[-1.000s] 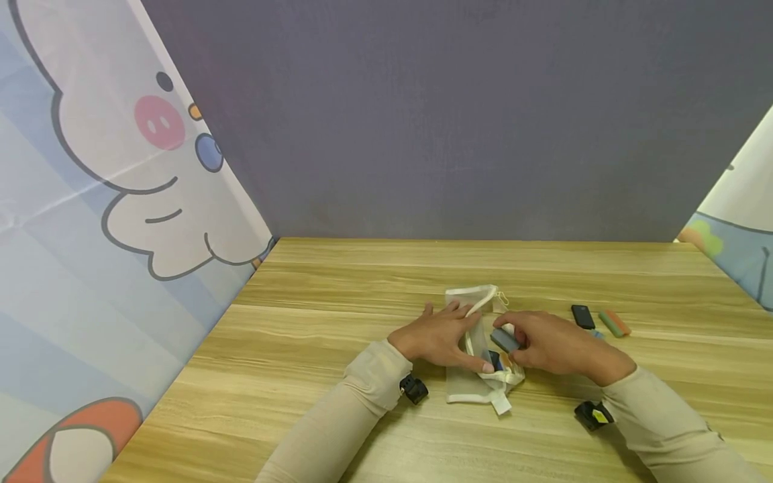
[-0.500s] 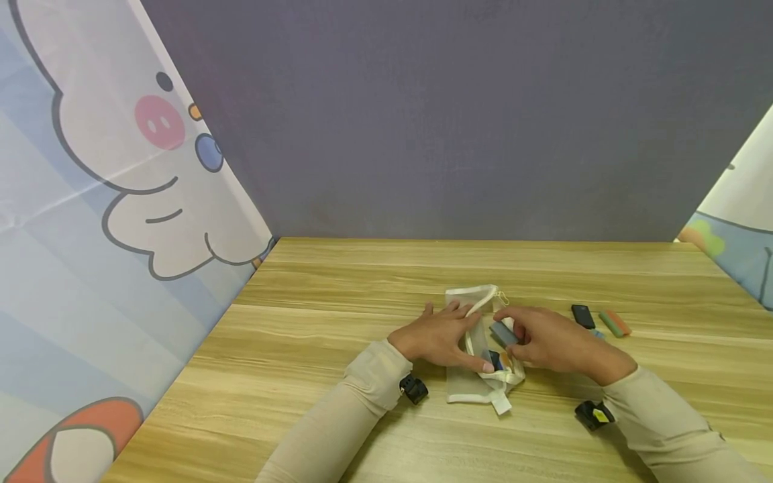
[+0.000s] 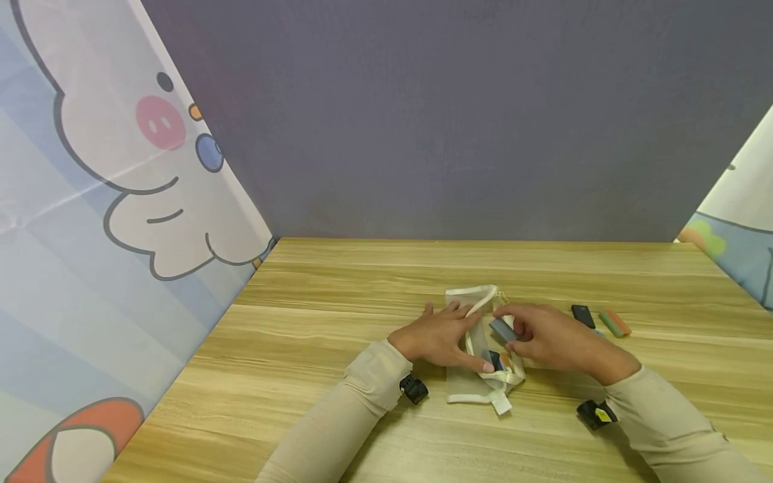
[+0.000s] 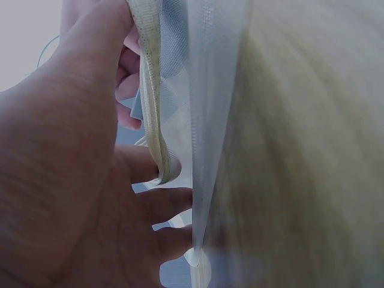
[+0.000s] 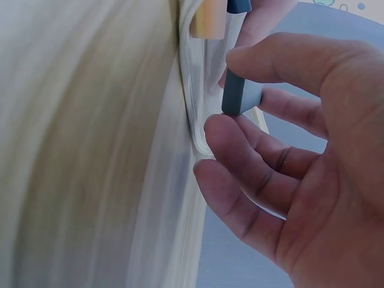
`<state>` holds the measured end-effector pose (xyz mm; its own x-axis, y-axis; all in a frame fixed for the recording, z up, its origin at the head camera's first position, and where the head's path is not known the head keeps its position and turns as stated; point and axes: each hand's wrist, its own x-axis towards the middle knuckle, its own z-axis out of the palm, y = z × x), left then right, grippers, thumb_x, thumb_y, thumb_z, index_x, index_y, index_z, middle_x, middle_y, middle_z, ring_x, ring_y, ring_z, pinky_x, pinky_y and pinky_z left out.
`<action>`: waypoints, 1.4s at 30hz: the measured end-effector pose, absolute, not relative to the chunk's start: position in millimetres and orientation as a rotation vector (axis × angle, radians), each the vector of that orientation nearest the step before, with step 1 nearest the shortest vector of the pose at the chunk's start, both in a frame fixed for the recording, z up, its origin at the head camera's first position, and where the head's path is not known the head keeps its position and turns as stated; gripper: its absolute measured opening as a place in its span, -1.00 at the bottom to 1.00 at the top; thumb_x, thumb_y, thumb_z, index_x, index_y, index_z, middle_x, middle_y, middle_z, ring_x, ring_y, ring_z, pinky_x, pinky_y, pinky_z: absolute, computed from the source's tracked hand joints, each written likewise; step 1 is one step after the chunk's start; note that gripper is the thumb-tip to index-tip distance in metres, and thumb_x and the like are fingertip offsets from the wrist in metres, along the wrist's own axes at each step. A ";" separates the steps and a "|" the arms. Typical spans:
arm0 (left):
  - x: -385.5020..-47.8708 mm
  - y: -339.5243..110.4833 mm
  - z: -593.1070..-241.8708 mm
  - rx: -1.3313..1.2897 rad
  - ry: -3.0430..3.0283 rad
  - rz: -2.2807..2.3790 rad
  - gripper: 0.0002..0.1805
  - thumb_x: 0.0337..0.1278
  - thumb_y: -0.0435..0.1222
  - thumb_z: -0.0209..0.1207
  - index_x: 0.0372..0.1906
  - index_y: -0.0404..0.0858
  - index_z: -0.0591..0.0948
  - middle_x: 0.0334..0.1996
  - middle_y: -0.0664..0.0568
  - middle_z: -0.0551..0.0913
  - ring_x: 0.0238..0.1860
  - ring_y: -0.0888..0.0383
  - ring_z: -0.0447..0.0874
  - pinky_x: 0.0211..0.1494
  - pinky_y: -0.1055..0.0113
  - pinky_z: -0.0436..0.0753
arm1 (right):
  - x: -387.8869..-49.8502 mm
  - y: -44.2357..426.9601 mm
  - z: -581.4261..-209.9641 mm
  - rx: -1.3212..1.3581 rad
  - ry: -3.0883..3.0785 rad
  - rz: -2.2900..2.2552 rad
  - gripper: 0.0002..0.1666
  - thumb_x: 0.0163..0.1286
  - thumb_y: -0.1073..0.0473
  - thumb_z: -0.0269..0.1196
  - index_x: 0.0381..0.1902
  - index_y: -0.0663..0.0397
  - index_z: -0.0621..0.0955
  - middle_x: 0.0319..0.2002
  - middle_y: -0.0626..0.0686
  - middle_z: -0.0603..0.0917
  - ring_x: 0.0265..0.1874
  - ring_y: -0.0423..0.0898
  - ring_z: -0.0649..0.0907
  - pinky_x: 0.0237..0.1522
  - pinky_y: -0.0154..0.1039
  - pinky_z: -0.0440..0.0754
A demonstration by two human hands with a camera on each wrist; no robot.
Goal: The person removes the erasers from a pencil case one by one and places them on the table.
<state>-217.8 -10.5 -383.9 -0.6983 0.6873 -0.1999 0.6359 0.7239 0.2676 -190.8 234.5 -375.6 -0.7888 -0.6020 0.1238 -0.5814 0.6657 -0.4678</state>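
A white mesh bag [image 3: 464, 384] with a pale trimmed mouth lies on the table. My left hand [image 3: 439, 335] rests on it, fingers spread, thumb and forefinger at the mouth's edges. In the left wrist view the trimmed edge [image 4: 151, 90] passes over a finger of that hand. My right hand [image 3: 552, 340] pinches a small grey-blue block [image 3: 504, 330] between thumb and fingers, over the bag's opening. The right wrist view shows the block's dark narrow side [image 5: 233, 95]. Inside the mouth lie a dark blue piece [image 3: 496, 360] and an orange piece [image 5: 209, 19], both partly hidden.
On the wooden table [image 3: 338, 288], right of the bag, lie a black flat rectangular piece [image 3: 583, 316] and a green-and-orange block [image 3: 615, 323]. A light-blue piece [image 3: 598, 333] is mostly hidden behind the right hand. A grey panel [image 3: 459, 134] stands behind the table.
My right hand has shifted slightly up and away, with the grey-blue block still pinched and turned a little. The left hand and the bag stay in place.
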 end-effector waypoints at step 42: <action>-217.4 -9.8 -384.1 1.016 2.643 0.277 0.13 0.08 0.50 0.03 0.63 0.17 -0.17 0.60 0.14 -0.07 0.59 0.02 -0.25 0.51 -0.24 -0.20 | -186.3 243.7 -354.7 -0.917 2.950 -0.839 -0.42 0.31 0.27 0.38 0.27 0.19 0.51 -0.37 -0.16 0.53 -0.47 -0.30 0.53 -0.43 -0.30 0.54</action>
<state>-217.4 -9.8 -384.1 -0.7071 0.6772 -0.2034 0.6203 0.7321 0.2815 -186.3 243.7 -354.7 -0.8342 -0.5120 0.2051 -0.5433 0.6986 -0.4657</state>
